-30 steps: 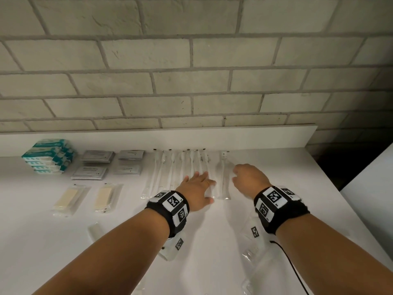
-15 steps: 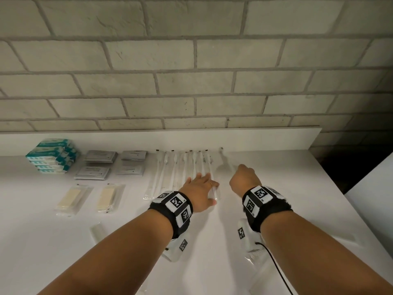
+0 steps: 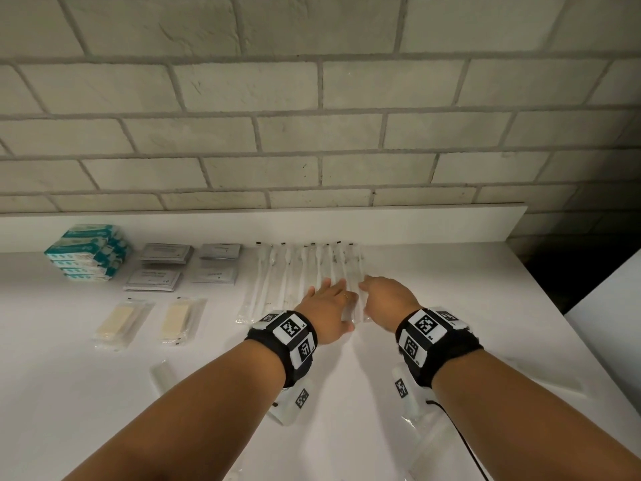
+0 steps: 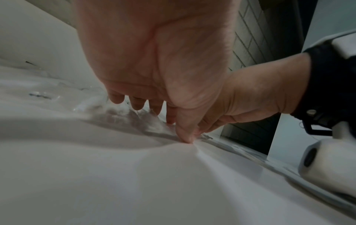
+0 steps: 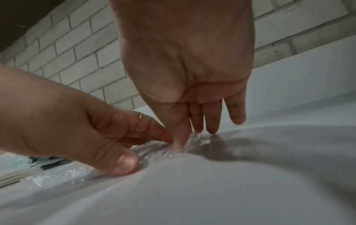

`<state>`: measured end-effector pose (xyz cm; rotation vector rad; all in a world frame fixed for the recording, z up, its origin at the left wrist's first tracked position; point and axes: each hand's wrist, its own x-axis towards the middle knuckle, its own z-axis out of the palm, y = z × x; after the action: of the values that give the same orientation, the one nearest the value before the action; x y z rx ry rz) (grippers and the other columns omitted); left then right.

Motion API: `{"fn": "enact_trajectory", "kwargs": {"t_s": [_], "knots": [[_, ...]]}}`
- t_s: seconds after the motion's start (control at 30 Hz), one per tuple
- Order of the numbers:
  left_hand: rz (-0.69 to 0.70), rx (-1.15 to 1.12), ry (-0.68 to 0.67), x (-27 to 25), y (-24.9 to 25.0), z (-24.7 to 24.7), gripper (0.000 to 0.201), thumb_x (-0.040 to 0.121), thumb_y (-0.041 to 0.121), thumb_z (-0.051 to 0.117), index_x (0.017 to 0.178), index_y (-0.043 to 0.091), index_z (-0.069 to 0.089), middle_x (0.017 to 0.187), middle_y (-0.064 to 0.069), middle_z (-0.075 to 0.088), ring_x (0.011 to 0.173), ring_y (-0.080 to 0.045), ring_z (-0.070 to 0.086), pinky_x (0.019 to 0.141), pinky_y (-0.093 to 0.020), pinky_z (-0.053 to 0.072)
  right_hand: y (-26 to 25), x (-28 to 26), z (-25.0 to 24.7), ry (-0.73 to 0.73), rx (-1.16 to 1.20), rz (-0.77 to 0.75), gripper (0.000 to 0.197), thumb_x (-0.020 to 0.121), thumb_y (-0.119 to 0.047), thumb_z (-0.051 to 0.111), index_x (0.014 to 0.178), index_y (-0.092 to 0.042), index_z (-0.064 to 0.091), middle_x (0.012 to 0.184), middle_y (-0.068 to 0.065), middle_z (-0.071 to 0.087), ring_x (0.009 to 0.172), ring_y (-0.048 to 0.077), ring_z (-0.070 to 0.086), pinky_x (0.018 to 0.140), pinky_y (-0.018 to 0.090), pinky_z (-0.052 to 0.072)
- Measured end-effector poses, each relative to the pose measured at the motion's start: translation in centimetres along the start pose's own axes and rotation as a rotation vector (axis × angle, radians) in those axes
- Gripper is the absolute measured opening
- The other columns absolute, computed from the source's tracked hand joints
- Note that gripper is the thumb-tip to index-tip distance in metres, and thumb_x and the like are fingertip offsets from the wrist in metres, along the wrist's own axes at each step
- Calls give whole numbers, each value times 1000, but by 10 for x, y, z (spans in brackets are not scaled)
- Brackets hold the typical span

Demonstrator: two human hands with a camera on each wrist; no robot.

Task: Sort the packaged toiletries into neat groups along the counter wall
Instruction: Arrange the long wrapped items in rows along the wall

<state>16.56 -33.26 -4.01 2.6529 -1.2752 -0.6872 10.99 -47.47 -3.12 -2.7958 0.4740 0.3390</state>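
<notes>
Both hands are now closer together than a second ago, and the long clear packet that was lying apart on the right is now being pushed in beside its row.

Her left hand (image 3: 329, 308) is lying flat with straight fingers, pressing down on the near end of the row of long clear packets (image 3: 305, 272). Her right hand (image 3: 386, 300) is just beside it, fingers pointing down, and its fingertips (image 5: 180, 144) are touching the crinkly wrap of the last packet in the row. It looks more like nudging than pinching, but I cannot tell for sure. The two hands are almost touching each other.

Most of the sorting is looking done. Along the wall, from the left, a stack of teal boxes (image 3: 88, 253) is sitting in the corner, then the grey sachets (image 3: 163, 267) are lying in small piles, and a second lot of grey sachets (image 3: 218, 263) is next to them. The long packets are lined up side by side with their tops near the wall. Two clear packets with pale bars (image 3: 145, 322) are lying in front, farther from the wall.

Some things are still waiting on the white counter (image 3: 485, 307). A small clear packet (image 3: 161, 374) is lying alone near the left arm, and more clear packets (image 3: 426, 446) are showing under the right arm. I think those are going to need homes too.
</notes>
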Motion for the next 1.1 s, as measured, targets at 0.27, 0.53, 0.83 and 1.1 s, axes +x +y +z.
{"fn": "enact_trajectory", "kwargs": {"t_s": [0.27,0.53,0.83,1.1], "knots": [[-14,10,-16,4,-1,-1,68,97,35,49,154,25,13,162,-1,-6,148,-24,-9,119,-44,-1,-3,0,-6,-69,-71,-46,53,97,-12,45,149,-18,32,159,-1,21,140,22,33,113,32,29],[-11,-12,23,-5,1,-5,74,95,40,53,154,25,11,162,-2,-7,148,-24,-9,120,-44,-1,0,-16,-13,-56,292,57,80,87,0,45,154,-27,10,158,7,22,138,26,37,107,33,36],[-52,-196,160,-121,-28,-11,63,96,40,52,151,30,24,161,4,9,147,-14,14,119,-33,15,-6,-73,-13,-85,204,78,79,89,-22,55,153,-30,9,137,11,49,105,24,60,80,30,49],[-429,26,-25,-238,-113,24,73,90,-2,34,153,28,14,162,5,4,149,-16,6,121,-35,7,-110,-160,36,-291,33,-411,50,90,-40,59,138,-34,45,141,-10,46,124,9,49,100,26,38]]}}
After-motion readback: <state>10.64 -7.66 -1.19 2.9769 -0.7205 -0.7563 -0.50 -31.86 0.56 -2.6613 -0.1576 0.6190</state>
